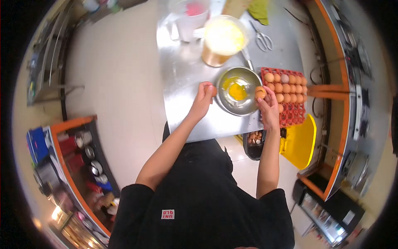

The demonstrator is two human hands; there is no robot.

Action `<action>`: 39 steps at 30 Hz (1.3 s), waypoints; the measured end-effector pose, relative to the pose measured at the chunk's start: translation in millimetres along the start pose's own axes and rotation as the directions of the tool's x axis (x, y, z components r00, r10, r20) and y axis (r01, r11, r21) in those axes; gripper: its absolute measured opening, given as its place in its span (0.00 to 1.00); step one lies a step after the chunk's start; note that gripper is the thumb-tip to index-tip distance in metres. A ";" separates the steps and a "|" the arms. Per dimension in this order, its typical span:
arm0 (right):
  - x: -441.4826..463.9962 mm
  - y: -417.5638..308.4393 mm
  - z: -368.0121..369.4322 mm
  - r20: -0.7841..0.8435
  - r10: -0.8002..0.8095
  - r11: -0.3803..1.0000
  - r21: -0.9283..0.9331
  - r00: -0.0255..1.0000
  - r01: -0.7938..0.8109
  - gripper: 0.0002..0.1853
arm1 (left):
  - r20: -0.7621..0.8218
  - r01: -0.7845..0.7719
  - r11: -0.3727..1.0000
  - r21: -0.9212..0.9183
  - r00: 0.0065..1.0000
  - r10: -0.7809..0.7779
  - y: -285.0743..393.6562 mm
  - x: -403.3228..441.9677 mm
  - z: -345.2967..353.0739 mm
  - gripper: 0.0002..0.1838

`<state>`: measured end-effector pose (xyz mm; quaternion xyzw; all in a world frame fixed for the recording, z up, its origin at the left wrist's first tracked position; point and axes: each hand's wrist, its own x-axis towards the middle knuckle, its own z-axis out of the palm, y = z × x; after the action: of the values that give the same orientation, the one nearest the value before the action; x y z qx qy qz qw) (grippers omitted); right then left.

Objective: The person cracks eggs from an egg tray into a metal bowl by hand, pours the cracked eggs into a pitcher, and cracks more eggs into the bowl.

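A steel bowl (219, 101) sits on the metal table, with orange-yellow egg yolk (237, 91) and clear egg white inside. At its left rim, my left hand (202, 102) has its fingers closed around a brown egg (214, 91); whether that egg is whole cannot be seen. Over the right rim, my right hand (270, 110) grips a brown eggshell (260, 93) that looks split into pieces. Right of the bowl stands a red egg tray (295, 117), filled with brown eggs at the back and with bare cups at the front.
Behind the bowl are a whisk (247, 57), a large tub of pale yellow contents (224, 37), a clear jug (188, 25), scissors (263, 40) and a green cloth (259, 10). Below the table edge, a black bin (251, 152) with a yellow lid (302, 143) holds broken shells.
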<state>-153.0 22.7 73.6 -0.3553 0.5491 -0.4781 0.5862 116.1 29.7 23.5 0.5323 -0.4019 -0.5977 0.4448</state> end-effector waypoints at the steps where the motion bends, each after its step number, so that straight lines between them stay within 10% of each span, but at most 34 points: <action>1: -15.0 -8.6 -7.2 -0.042 -0.042 0.999 0.017 0.998 0.043 0.29 | 0.009 0.006 1.000 -0.010 1.000 -0.006 1.0 0.5 2.6 0.18; 8: -140.5 -15.9 -123.5 -0.196 0.077 0.955 -0.266 0.978 -0.129 0.30 | 0.101 0.116 0.989 -0.090 0.989 -0.106 21.7 5.1 21.1 0.20; 11: -156.5 7.5 -161.2 -0.269 -0.049 0.660 -0.732 0.962 -0.171 0.28 | 0.126 0.119 0.989 -0.089 0.986 -0.107 27.2 7.0 30.6 0.20; 15: -102.5 -4.2 -131.1 -0.420 -0.147 0.824 -0.552 0.896 -0.124 0.25 | 0.172 0.132 0.990 -0.047 0.977 -0.122 28.2 11.1 44.6 0.20; 17: -61.7 3.5 -122.0 -0.234 -0.445 0.532 -0.846 0.864 0.044 0.22 | 0.198 0.132 0.991 -0.032 0.972 -0.123 26.8 11.5 50.2 0.20; 20: -18.8 15.2 -117.3 -0.249 -0.382 0.472 -0.881 0.890 -0.044 0.20 | 0.207 0.114 0.993 -0.018 0.972 -0.108 27.4 9.9 57.2 0.19; 27: -5.4 -7.2 -105.2 -0.317 -0.304 0.475 -0.868 0.898 -0.146 0.18 | 0.190 0.135 0.986 -0.098 0.975 -0.115 29.6 12.2 59.3 0.18; 29: -6.5 -6.1 -112.8 -0.395 -0.087 0.869 -0.479 0.915 -0.124 0.17 | 0.184 0.124 0.987 -0.098 0.977 -0.104 28.9 14.1 58.8 0.18; 32: -15.8 -22.9 -110.3 -0.293 0.060 0.993 0.118 0.954 -0.026 0.12 | 0.178 0.103 0.987 -0.123 0.981 -0.080 27.6 15.8 59.3 0.18; 39: 9.3 -5.9 -10.2 -0.293 -0.076 0.974 -0.225 0.953 0.008 0.12 | 0.231 -0.015 1.000 -0.013 0.973 0.018 10.8 24.0 84.8 0.17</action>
<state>-164.6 13.3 74.8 -0.3535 0.6736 -0.4747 0.4426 32.0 4.3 36.5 0.4532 -0.4522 -0.6541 0.4029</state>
